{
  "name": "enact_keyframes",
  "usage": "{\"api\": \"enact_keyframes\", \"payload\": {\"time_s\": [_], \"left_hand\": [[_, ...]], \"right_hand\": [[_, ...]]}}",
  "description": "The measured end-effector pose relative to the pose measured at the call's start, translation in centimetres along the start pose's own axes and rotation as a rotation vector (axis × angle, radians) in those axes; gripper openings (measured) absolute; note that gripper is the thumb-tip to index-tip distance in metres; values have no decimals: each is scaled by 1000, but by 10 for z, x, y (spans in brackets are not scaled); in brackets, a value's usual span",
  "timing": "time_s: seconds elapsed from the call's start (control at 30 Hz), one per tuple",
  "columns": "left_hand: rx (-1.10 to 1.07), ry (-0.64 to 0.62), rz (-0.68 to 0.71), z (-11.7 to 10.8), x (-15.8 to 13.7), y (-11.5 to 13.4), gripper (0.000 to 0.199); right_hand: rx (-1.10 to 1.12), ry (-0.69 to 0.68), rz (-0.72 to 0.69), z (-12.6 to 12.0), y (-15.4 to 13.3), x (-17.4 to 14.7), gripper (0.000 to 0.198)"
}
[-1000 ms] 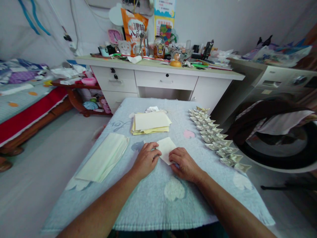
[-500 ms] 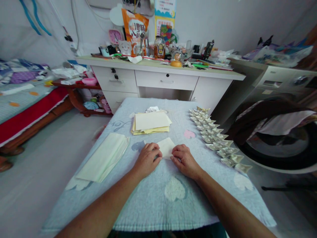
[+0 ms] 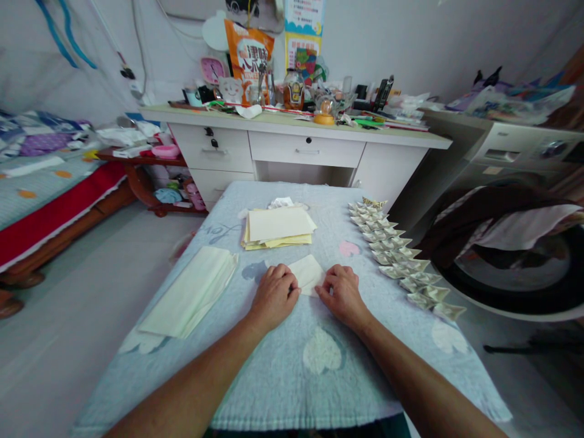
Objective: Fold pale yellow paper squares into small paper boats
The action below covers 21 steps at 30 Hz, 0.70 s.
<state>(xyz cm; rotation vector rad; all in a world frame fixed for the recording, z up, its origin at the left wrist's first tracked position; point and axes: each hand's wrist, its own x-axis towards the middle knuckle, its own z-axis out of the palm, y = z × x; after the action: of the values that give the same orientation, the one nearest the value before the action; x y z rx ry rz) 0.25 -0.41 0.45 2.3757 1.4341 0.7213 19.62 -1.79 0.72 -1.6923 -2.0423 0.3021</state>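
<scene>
A small folded sheet of cream paper (image 3: 308, 272) lies on the cloth-covered table between my two hands. My left hand (image 3: 276, 293) has its curled fingers closed at the paper's left lower edge. On the opposite side, my right hand (image 3: 340, 292) pinches the right lower corner between thumb and fingers. Just beyond is a stack of cream and yellow paper sheets (image 3: 280, 224). To the left lies a longer pile of pale folded paper (image 3: 189, 292). Rows of folded paper boats (image 3: 395, 246) run along the table's right side.
The blue patterned tablecloth (image 3: 274, 377) covers the table. Crumpled white paper (image 3: 281, 202) sits behind the stack. A white desk (image 3: 305, 149) loaded with jars and clutter stands beyond. A washing machine (image 3: 506, 158) with laundry in its open door is at right, a bed (image 3: 59, 194) at left.
My right hand has shifted slightly at the paper's right corner, and more of that edge shows. My left hand stays at the left edge, nearly unmoved.
</scene>
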Motion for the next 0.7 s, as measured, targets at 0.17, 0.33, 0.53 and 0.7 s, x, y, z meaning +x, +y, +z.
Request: {"api": "enact_keyframes", "payload": {"time_s": [0.17,0.33,0.53,0.7], "left_hand": [[27,-2,-10,1,1,0,4],[22,-6,-6,1,2,-2,6],[18,-6,-11,2,1,-3,6],[8,-10,-12,3,2,-4,7]], "right_hand": [[-50,-10,11,1,-1,0,21],[-81,-19,13,0,-3,1,21],[-96,-23,28,0,-4,0,23],[-91,-22,29,1,-4,0,22]]}}
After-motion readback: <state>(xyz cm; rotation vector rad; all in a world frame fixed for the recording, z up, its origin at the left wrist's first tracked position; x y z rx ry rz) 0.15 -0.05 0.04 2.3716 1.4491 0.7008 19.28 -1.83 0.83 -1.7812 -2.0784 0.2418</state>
